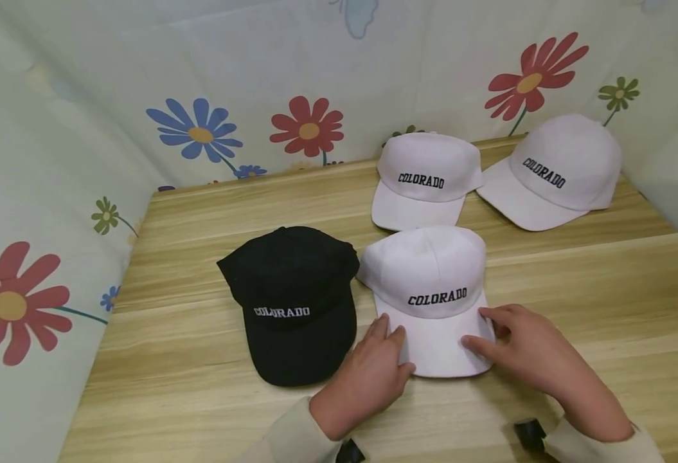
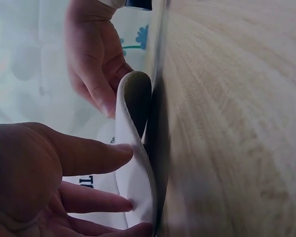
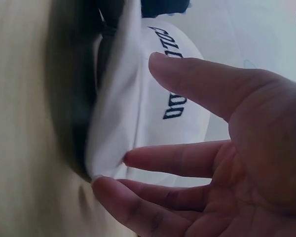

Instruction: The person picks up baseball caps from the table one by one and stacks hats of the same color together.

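Observation:
A white baseball cap [image 1: 431, 267] with black COLORADO lettering lies on the table, brim towards me. At the left side of its brim, my left hand [image 1: 367, 376] touches the edge with spread fingertips and thumb. My right hand [image 1: 524, 350] is at the brim's right side, its index finger on the edge and its thumb on the top face. In the left wrist view the brim [image 2: 133, 143] shows curved, dark beneath. The right wrist view has the thumb [image 3: 197, 79] apart from the fingers. Just left of my left hand lies a black COLORADO cap [image 1: 298, 270].
Two more white caps sit behind, one at the back middle [image 1: 428, 161] and one at the back right [image 1: 564, 167]. They stand on a wood-grain table [image 1: 188, 225]. A flower-printed cloth [image 1: 246, 58] hangs behind and at the sides.

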A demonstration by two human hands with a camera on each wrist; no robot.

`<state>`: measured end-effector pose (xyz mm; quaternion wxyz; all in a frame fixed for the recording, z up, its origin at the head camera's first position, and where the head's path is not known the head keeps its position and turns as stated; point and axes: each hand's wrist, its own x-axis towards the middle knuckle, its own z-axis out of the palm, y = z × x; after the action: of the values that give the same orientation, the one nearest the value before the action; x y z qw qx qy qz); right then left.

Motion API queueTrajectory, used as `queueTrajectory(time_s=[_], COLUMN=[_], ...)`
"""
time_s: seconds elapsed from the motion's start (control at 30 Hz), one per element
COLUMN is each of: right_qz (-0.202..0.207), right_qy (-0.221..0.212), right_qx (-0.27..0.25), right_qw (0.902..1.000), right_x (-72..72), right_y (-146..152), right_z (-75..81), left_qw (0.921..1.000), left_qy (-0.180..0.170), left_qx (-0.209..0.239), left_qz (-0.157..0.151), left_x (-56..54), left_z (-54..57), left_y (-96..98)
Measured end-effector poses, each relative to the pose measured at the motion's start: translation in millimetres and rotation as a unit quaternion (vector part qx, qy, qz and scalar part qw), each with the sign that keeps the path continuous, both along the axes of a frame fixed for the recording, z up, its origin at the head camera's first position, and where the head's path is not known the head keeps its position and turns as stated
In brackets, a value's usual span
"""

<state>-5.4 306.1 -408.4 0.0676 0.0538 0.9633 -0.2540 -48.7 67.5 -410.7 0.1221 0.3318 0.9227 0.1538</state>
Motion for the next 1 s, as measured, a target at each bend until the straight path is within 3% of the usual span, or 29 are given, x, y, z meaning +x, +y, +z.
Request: queueTrajectory(time_s=[0.13, 0.33, 0.47, 0.73, 1.0], right_qz=[0.004, 0.003, 0.001, 0.008, 0.019], right_qy=[-0.005, 0.017, 0.041, 0.095, 0.115], right_qx=[-0.011, -0.025, -0.026, -0.006, -0.010], right_qw=[0.9999, 0.9996, 0.9988, 0.9954, 0.9932], right_x=[-3.1, -12.2, -20.6, -39.5, -55.0], right_y=[8, 16, 19, 14, 6], right_z=[7.5, 25.9, 39.0, 57.0, 64.8], left_qw=[0.9998, 0.9995, 0.9985, 0.9915, 0.9888], left_qy=[0.012, -0.005, 0.020, 0.085, 0.095], left_qx=[0.004, 0.013, 0.043, 0.098, 0.114], left_qz=[-0.018, -0.029, -0.028, -0.013, 0.017], left_x=[-4.3, -18.5, -28.1, -47.3, -69.9], left_z=[5.8, 26.3, 39.7, 62.5, 78.5], left_y=[-1.3, -1.7, -1.3, 5.9, 16.5])
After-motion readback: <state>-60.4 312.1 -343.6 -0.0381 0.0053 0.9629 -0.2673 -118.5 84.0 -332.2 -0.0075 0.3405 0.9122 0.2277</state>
